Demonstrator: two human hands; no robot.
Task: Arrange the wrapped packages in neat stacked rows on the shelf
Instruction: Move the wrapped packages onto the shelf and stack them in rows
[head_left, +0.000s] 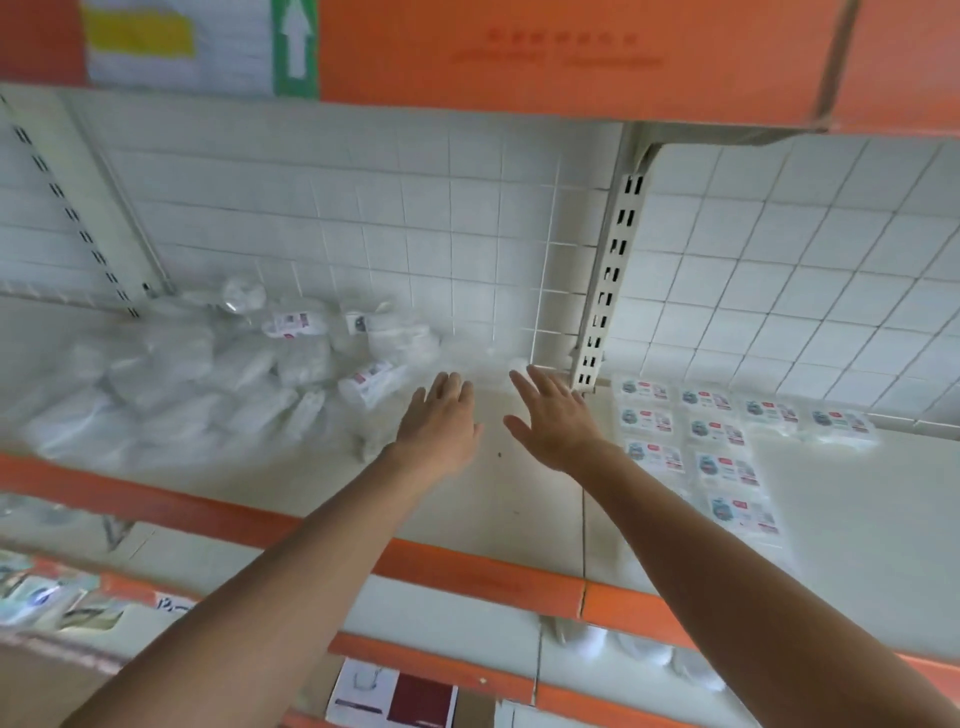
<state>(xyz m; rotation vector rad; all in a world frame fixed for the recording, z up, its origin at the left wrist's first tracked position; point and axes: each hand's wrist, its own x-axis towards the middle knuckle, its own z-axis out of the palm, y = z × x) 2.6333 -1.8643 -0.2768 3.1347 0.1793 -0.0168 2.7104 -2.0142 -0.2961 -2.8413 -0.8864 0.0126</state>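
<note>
A loose heap of white wrapped packages (218, 374) lies on the left part of the white shelf (509, 499), some showing printed labels. To the right, past the upright post, several labelled packages (711, 431) lie flat in neat rows. My left hand (439, 421) reaches over the shelf with straight fingers, just right of the heap, holding nothing. My right hand (553, 415) is beside it, fingers spread and empty, near the base of the post.
A slotted metal upright (608, 280) divides the shelf bays, backed by a white wire grid wall (415, 234). An orange shelf edge (467, 571) runs along the front. An orange shelf (571, 57) hangs overhead. Lower shelves hold more goods (47, 597).
</note>
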